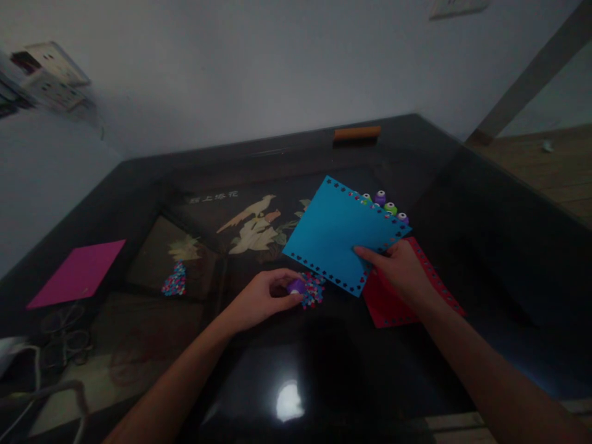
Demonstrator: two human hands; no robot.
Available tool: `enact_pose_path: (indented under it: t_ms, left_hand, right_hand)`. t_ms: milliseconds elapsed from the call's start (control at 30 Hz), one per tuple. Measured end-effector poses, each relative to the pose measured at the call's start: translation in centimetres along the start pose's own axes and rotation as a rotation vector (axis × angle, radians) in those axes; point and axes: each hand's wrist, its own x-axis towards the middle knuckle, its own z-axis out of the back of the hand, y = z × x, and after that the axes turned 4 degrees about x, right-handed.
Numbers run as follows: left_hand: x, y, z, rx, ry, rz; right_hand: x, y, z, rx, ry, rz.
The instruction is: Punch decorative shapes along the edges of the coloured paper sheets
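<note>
My left hand (263, 299) is closed around a small purple craft punch (296, 287), low over the table beside a pile of coloured punched-out bits (314, 291). With my right hand (400, 268) I grip the right corner of a blue sheet of paper (340, 231), thumb on top. Rows of small cut-out shapes run along several edges of this sheet. Partly under it and my right hand lies a red sheet (388, 302), its edges also punched. Behind the blue sheet, several purple and green punches (391, 208) show, partly covered.
A second heap of coloured bits (174, 280) lies on the left of the dark glossy table (277, 345). Farther left are a pink sheet (78, 271), scissors (67, 339) and white cables (37, 376). An orange-brown stick-like object (357, 133) lies near the back edge, close to the wall.
</note>
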Motion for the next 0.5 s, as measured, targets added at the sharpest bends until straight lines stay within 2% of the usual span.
enact_pose_path:
  t_ms: [100, 267, 500]
  left_hand:
    - [-0.38, -0.17, 0.02, 0.062, 0.050, -0.012]
    - [-0.55, 0.02, 0.08, 0.204, 0.018, -0.072]
    - [-0.70, -0.08, 0.31, 0.299, 0.041, -0.093]
  right_hand:
    - [-0.04, 0.10, -0.11, 0.016, 0.012, 0.014]
    - [-0.11, 0.11, -0.22, 0.010, 0.017, 0.012]
    - [-0.08, 0.07, -0.18, 0.003, 0.034, 0.020]
